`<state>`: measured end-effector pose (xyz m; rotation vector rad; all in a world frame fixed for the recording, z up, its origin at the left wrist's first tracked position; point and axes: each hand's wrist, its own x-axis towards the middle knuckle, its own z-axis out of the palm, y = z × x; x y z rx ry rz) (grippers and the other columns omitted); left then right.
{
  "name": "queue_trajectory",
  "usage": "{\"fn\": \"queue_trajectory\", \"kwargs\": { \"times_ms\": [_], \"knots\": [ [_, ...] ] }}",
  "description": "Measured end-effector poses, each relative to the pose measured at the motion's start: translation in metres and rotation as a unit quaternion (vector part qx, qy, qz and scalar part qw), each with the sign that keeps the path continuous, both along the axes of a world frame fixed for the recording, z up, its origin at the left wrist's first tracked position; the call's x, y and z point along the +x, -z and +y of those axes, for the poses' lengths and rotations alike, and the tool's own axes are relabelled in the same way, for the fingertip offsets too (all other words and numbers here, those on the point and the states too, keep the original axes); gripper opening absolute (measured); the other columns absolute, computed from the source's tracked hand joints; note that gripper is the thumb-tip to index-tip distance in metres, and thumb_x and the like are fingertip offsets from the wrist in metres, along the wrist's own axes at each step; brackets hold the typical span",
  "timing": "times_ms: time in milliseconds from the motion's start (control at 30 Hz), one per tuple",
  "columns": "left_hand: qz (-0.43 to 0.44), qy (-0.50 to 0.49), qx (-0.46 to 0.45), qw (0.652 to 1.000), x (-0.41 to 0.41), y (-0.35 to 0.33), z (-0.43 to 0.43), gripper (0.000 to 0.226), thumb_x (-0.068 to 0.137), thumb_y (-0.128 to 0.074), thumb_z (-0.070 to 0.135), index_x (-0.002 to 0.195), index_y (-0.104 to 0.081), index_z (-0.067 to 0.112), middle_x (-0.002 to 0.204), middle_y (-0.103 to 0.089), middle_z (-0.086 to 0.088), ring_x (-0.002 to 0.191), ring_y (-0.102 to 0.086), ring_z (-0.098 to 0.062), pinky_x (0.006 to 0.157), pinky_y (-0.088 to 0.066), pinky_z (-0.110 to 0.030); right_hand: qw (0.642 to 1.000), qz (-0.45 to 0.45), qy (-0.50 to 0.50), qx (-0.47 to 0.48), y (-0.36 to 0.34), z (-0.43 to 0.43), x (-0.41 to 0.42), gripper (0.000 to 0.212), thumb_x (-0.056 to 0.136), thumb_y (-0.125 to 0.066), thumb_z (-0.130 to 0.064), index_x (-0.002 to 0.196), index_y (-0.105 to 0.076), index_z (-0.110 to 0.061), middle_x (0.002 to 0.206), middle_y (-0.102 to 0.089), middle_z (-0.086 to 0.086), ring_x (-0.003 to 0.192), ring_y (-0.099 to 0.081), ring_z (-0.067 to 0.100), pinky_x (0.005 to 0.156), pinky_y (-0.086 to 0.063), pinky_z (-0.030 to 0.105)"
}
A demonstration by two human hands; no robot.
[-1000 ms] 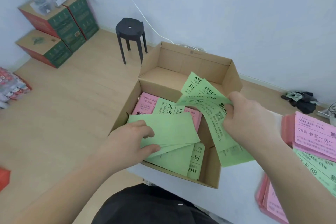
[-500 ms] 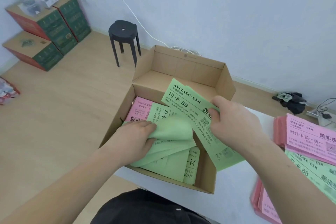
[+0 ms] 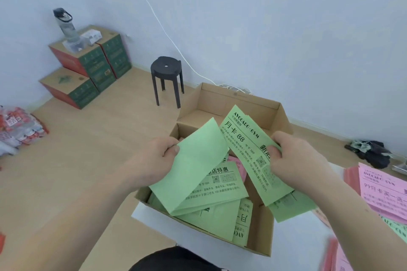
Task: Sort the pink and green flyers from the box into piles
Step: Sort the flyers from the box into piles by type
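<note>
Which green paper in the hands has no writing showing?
The blank green flyer in the left hand. The printed green flyer in the right hand shows black writing.

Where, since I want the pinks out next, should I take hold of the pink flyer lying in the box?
Likely pinch the small exposed corner of the pink flyer, reaching down from above on the box's right side. It lies flat, and the printed green flyer covers the rest of it, so only that corner offers an edge.
</note>
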<state>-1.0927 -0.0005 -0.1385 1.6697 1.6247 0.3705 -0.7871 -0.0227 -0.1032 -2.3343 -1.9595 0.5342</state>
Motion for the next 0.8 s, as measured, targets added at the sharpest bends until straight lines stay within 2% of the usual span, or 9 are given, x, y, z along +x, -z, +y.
{"fn": "queue_trajectory", "kwargs": {
  "times_ms": [100, 233, 433, 500, 600, 633, 700, 733, 800],
  "knots": [
    [-0.037, -0.036, 0.008, 0.999, -0.008, -0.004, -0.007, 0.027, 0.108, -0.049, 0.024, 0.089, -0.067, 0.020, 0.080, -0.067, -0.009, 0.064, -0.055, -0.010, 0.057, -0.042, -0.021, 1.000, 0.010, -0.006, 0.001, 0.002, 0.000, -0.004, 0.011, 0.103, -0.043, -0.034, 0.096, -0.051, -0.030, 0.085, -0.065, -0.007, 0.075, -0.063, 0.018, 0.064, -0.052, 0.035],
    [-0.114, -0.101, 0.029, 0.988, -0.012, -0.011, -0.017, 0.015, 0.100, -0.067, 0.023, 0.088, -0.070, 0.015, 0.078, -0.078, 0.003, 0.060, -0.068, -0.007, 0.051, -0.046, -0.018, 0.999, 0.042, -0.008, 0.004, 0.000, -0.001, -0.010, 0.011, 0.103, -0.045, -0.035, 0.099, -0.055, -0.033, 0.085, -0.067, -0.009, 0.073, -0.065, 0.018, 0.068, -0.058, 0.040],
    [-0.114, -0.091, 0.028, 0.989, 0.001, 0.001, -0.026, 0.022, 0.090, -0.080, 0.019, 0.075, -0.066, 0.011, 0.059, -0.068, 0.008, 0.047, -0.053, -0.002, 0.045, -0.036, -0.015, 0.999, 0.047, -0.009, 0.008, -0.002, -0.003, -0.017, 0.011, 0.103, -0.045, -0.035, 0.101, -0.056, -0.034, 0.087, -0.066, -0.010, 0.077, -0.065, 0.017, 0.069, -0.056, 0.039],
    [-0.133, -0.093, 0.001, 0.987, 0.002, 0.006, -0.027, 0.022, 0.091, -0.080, 0.024, 0.076, -0.068, 0.013, 0.064, -0.072, 0.007, 0.053, -0.058, -0.005, 0.048, -0.042, -0.022, 0.999, 0.041, -0.007, 0.009, -0.001, -0.005, -0.020, 0.012, 0.104, -0.044, -0.035, 0.103, -0.056, -0.035, 0.088, -0.066, -0.010, 0.078, -0.064, 0.017, 0.067, -0.053, 0.036],
    [-0.165, -0.093, -0.016, 0.982, 0.000, 0.009, -0.027, 0.021, 0.099, -0.069, 0.032, 0.085, -0.074, 0.018, 0.085, -0.077, -0.013, 0.068, -0.064, -0.019, 0.061, -0.053, -0.040, 0.999, 0.031, 0.001, 0.015, 0.000, -0.007, -0.020, 0.012, 0.104, -0.043, -0.032, 0.103, -0.054, -0.037, 0.089, -0.066, -0.010, 0.081, -0.064, 0.017, 0.064, -0.049, 0.033],
    [-0.169, -0.103, -0.005, 0.980, -0.001, 0.007, -0.026, 0.020, 0.101, -0.067, 0.032, 0.086, -0.076, 0.020, 0.088, -0.076, -0.015, 0.069, -0.064, -0.019, 0.061, -0.052, -0.037, 0.999, 0.037, 0.006, 0.018, -0.001, -0.008, -0.020, 0.012, 0.104, -0.043, -0.032, 0.101, -0.053, -0.038, 0.089, -0.066, -0.011, 0.079, -0.064, 0.016, 0.062, -0.048, 0.033],
    [-0.206, -0.155, 0.028, 0.966, -0.002, -0.002, -0.025, 0.019, 0.102, -0.065, 0.027, 0.090, -0.080, 0.023, 0.085, -0.079, -0.006, 0.071, -0.072, -0.013, 0.060, -0.055, -0.025, 0.998, 0.064, 0.017, 0.020, -0.002, -0.007, -0.019, 0.014, 0.103, -0.044, -0.030, 0.094, -0.053, -0.035, 0.085, -0.066, -0.012, 0.076, -0.064, 0.014, 0.063, -0.052, 0.034],
    [-0.248, -0.184, 0.043, 0.950, -0.002, -0.008, -0.025, 0.018, 0.102, -0.065, 0.024, 0.093, -0.080, 0.024, 0.087, -0.081, 0.000, 0.075, -0.076, -0.011, 0.061, -0.057, -0.020, 0.996, 0.078, 0.022, 0.022, -0.001, -0.006, -0.018, 0.015, 0.103, -0.044, -0.030, 0.091, -0.053, -0.032, 0.083, -0.066, -0.011, 0.074, -0.064, 0.014, 0.066, -0.054, 0.037],
    [-0.345, -0.209, 0.042, 0.914, -0.002, -0.017, -0.023, 0.015, 0.103, -0.064, 0.020, 0.104, -0.079, 0.020, 0.097, -0.081, 0.002, 0.087, -0.078, -0.013, 0.069, -0.060, -0.021, 0.994, 0.101, 0.027, 0.028, -0.002, -0.004, -0.019, 0.016, 0.103, -0.045, -0.030, 0.090, -0.055, -0.030, 0.082, -0.066, -0.009, 0.073, -0.064, 0.016, 0.070, -0.057, 0.041]
  ]
}}
